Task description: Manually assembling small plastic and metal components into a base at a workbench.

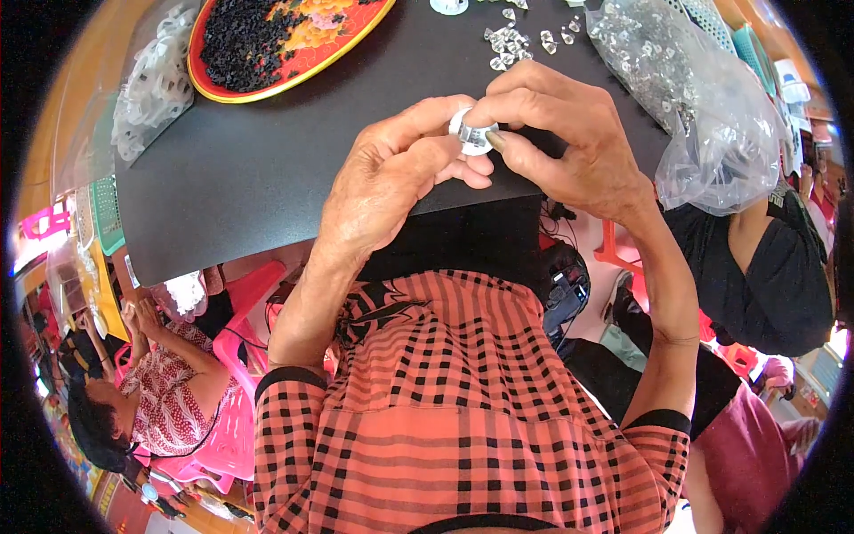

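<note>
A small white round plastic part [474, 140] with a clear or dark middle is held between both hands above the table's near edge. Its near left side is pinched by the thumb and fingers of my left hand [382, 169]. From the right, the thumb and forefinger of my right hand [569, 129] close on the same part; whether a smaller piece sits between those fingertips is hidden. Just beyond the right hand lie loose clear faceted plastic pieces [505, 46]. Another white round part [449, 5] shows at the far edge of the view.
On the dark table [240, 178], a red and yellow tray [342, 44] carries many tiny black pieces. A bag of white rings [158, 84] lies at the left, a plastic bag of clear pieces [645, 67] at the right. People sit on both sides; a pink chair [231, 436] stands left.
</note>
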